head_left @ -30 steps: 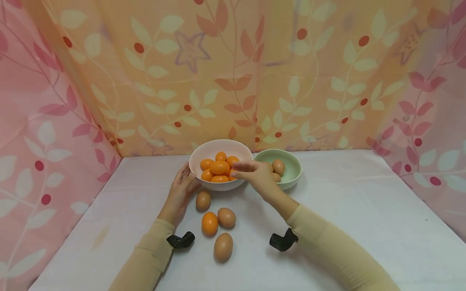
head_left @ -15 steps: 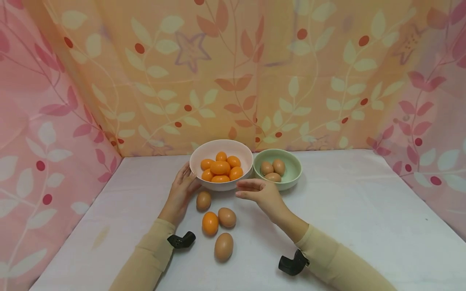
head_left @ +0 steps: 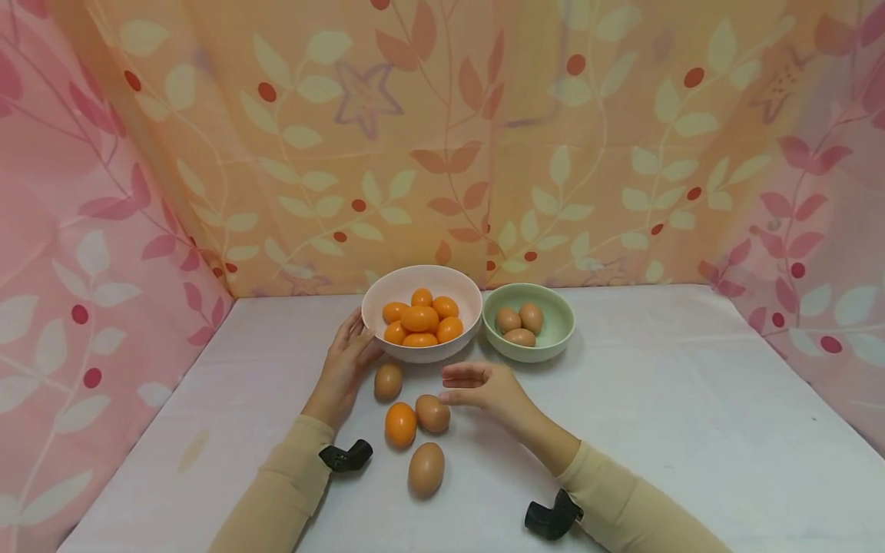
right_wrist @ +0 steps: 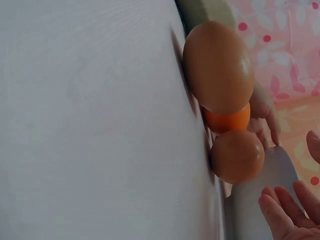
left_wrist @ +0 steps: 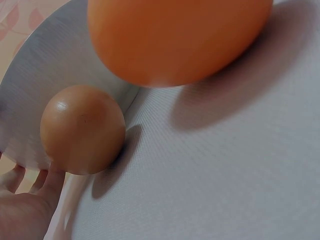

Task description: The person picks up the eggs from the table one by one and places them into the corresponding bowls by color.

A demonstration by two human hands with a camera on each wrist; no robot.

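Observation:
My left hand rests its fingers against the left outer wall of a pale pink-white bowl; the left wrist view shows its fingertips there, beside a brown egg. Several smooth orange egg-shaped pieces are heaped in this bowl. Nothing is in my right hand, which hovers with parted fingers just right of another brown egg. Left of that egg lies an orange egg-shaped piece, and nearer to me a third brown egg.
A pale green bowl holding three brown eggs stands right of the pink-white bowl. Both bowls stand near the far edge of the white-covered table. Floral cloth hangs behind and at both sides.
My right hand has left the pink-white bowl's right side and come down toward me, beside the brown egg. The eggs in the green bowl are uncovered. My left hand stays put.

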